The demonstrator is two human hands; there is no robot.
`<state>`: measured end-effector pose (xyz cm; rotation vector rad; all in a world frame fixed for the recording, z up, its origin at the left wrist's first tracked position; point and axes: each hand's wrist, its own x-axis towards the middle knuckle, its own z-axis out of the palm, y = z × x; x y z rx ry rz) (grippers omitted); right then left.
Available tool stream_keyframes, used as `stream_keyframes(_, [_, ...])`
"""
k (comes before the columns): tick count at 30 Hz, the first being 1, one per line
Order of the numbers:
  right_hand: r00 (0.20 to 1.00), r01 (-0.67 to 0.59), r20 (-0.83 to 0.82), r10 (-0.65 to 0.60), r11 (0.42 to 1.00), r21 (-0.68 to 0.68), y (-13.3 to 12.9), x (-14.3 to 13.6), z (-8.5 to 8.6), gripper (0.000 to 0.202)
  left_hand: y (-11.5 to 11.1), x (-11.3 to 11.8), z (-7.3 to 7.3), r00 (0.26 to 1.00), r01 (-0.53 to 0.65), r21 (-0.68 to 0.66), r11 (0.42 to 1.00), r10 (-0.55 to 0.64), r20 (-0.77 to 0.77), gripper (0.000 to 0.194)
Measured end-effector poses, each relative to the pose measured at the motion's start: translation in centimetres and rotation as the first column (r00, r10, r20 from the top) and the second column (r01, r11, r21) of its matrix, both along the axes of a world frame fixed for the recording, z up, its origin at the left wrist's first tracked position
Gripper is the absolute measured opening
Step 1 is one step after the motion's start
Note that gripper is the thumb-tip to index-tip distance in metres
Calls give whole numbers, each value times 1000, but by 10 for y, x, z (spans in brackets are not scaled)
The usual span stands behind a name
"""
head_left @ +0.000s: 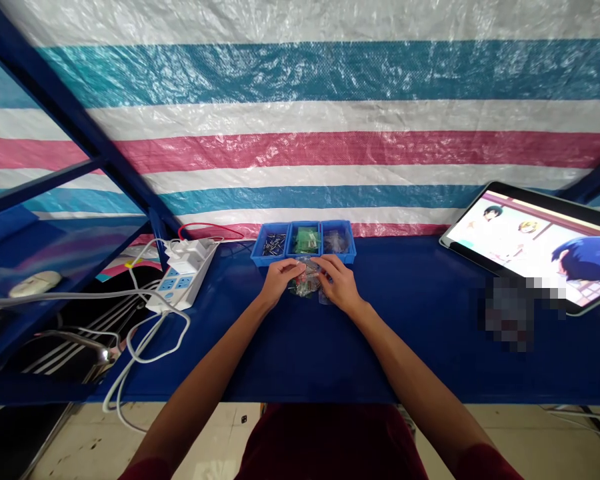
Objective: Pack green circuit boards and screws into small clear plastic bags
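My left hand [282, 279] and my right hand [338, 283] meet over the middle of the blue table. Between them is a small clear plastic bag [307, 277], with the fingers of both hands closed on its edges. What the bag contains is too small to make out; some red and green shows around it. More clear plastic lies partly hidden beneath my right hand. Just beyond my hands stand three joined blue bins. The left bin [263, 252] has screw-like metal pieces [274, 245], the middle one green packets [306, 240], the right one clear plastic bags [335, 241].
A white power strip [183, 283] with plugged-in adapters and loose white cables [185, 333] lies on the left. To the right a tablet [540, 240] leans, with a pixelated patch before it. Blue frame posts [90, 147] and a striped tarp [330, 150] stand behind.
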<state>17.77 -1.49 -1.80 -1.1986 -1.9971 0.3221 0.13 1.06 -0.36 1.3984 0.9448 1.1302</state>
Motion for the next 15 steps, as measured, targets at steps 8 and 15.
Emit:
stream_keyframes(8, [1000, -9, -7, 11, 968, 251, 3, -2, -4, 29, 2, -3, -3, 999, 50, -98, 994, -50, 1, 30])
stream_keyframes(15, [993, 10, -114, 22, 962, 272, 6, -3, -8, 24, 2, -5, -4, 993, -43, 93, 995, 53, -109, 37])
